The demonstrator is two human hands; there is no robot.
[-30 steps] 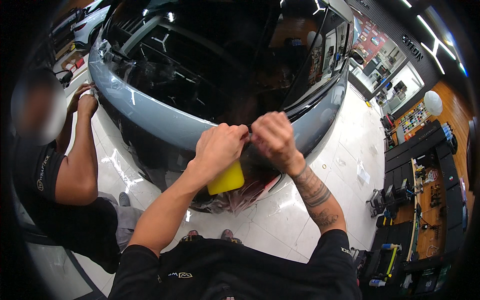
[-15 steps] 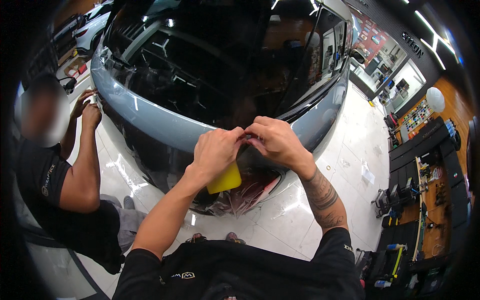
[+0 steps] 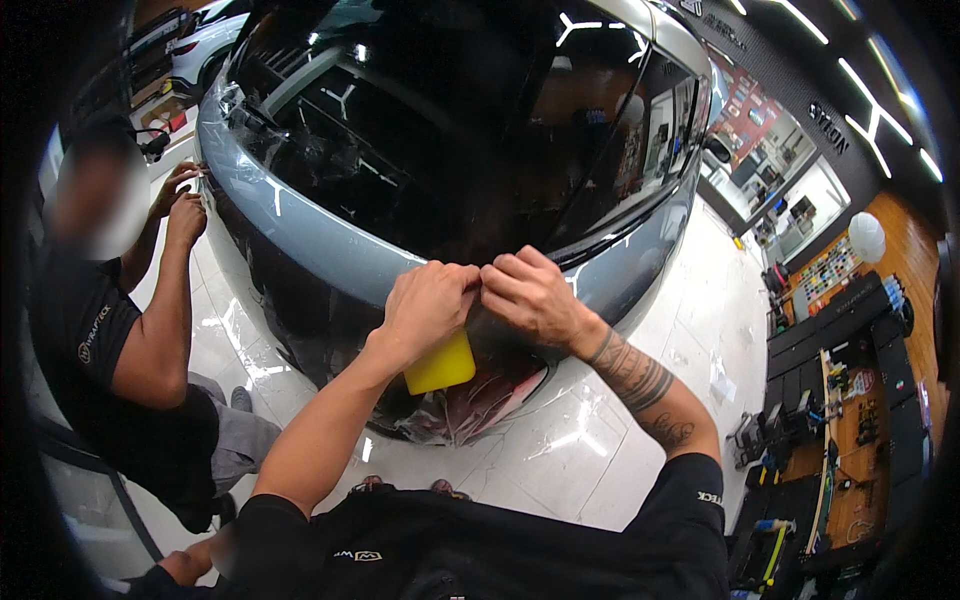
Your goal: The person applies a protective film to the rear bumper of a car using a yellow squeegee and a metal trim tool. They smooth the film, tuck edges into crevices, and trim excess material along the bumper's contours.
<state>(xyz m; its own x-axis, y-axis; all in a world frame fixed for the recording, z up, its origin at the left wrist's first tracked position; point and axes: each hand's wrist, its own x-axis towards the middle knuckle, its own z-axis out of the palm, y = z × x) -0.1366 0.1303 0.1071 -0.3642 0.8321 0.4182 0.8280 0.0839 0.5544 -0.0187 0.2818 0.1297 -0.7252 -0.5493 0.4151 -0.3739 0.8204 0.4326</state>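
My left hand (image 3: 430,302) is closed, and a yellow squeegee (image 3: 442,366) juts out below its palm. Beside it my right hand (image 3: 532,297) is closed too, the fingertips of both meeting in a pinch; whatever is between them is too small to make out. Both are in front of the blue-grey body of a car (image 3: 330,240), below its large dark window (image 3: 440,150). Wrinkled clear film (image 3: 455,415) hangs below the squeegee, over a reddish lamp (image 3: 510,395).
At the left a co-worker (image 3: 150,340) has both hands at the car's side. Part of another person's arm (image 3: 185,566) shows at the lower left. Tool shelves (image 3: 850,440) line the right side beyond the white tiled floor (image 3: 640,430). A white car (image 3: 207,45) stands behind.
The view has shifted slightly. My right hand's fingers are curled tighter, the fingertips still meeting my left ones. Another person's arm has come into view at the lower left.
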